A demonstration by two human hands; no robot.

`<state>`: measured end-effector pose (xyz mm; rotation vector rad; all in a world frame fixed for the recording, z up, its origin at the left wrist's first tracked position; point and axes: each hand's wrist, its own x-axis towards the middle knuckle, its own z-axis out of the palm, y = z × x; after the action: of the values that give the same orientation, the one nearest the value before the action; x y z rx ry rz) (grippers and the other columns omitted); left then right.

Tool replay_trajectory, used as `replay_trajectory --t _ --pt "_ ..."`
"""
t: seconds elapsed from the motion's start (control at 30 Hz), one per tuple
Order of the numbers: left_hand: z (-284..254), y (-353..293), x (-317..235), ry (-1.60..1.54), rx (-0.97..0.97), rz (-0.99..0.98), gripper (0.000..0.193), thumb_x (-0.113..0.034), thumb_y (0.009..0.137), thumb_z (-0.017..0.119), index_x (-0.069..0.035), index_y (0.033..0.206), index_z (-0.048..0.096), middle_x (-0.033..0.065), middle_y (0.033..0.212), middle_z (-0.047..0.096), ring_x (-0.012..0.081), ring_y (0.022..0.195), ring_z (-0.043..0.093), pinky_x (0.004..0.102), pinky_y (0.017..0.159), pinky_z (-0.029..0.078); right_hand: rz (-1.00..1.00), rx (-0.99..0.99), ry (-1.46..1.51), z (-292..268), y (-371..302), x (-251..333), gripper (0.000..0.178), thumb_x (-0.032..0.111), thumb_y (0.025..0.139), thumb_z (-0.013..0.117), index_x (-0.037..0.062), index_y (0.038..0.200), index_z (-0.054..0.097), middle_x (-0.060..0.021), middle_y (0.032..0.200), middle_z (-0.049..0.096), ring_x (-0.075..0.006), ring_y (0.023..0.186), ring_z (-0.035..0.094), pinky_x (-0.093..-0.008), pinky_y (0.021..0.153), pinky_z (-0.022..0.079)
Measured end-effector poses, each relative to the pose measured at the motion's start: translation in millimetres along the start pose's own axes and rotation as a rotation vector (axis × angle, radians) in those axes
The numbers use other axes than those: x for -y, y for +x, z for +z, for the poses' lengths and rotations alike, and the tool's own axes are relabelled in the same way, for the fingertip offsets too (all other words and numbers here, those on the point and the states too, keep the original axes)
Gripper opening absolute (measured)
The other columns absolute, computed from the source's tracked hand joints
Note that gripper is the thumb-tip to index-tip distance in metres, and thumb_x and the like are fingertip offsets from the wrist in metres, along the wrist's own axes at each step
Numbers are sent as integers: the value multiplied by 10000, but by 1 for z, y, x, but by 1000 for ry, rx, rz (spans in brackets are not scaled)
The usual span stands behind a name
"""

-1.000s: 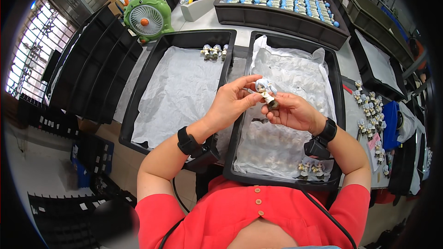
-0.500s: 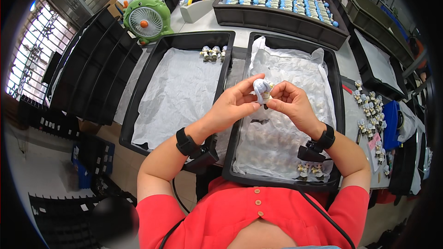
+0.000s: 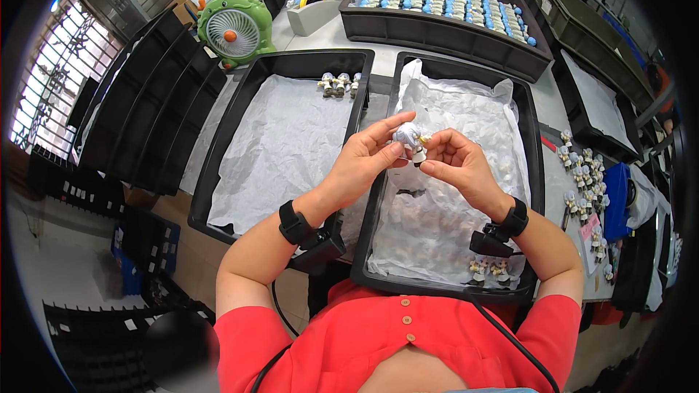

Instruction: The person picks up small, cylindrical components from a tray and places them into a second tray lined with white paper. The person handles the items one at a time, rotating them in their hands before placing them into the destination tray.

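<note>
My left hand [image 3: 362, 159] and right hand [image 3: 467, 170] pinch small figurine [image 3: 409, 135]: pale silvery hair, white body, yellow detail, dark underside.

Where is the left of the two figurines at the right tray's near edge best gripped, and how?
Pinch the left figurine around its white torso, below the wider head, probably from above: its top is uncovered, while the right figurine crowds one side.
</note>
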<state>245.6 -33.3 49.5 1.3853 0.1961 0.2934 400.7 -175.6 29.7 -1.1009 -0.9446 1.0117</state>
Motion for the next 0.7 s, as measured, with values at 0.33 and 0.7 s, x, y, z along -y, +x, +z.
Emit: replay_trajectory --t 0.33,0.7 --pt "3 -1 1 -231 108 -22 595 -92 883 602 -88 1414 334 82 1308 471 161 1147 510 337 991 414 -288 -7 -444 11 -5 6 458 18 752 731 57 1157 520 4 752 580 -52 667 540 -214 636 465" --pt "7 -2 5 -29 57 51 629 -105 862 652 -58 1407 339 59 1202 526 109 1051 530 263 887 450 -263 1 -418 16 -5 -1 454 23 756 736 59 1151 515 -7 698 584 -62 628 567 -218 590 471"
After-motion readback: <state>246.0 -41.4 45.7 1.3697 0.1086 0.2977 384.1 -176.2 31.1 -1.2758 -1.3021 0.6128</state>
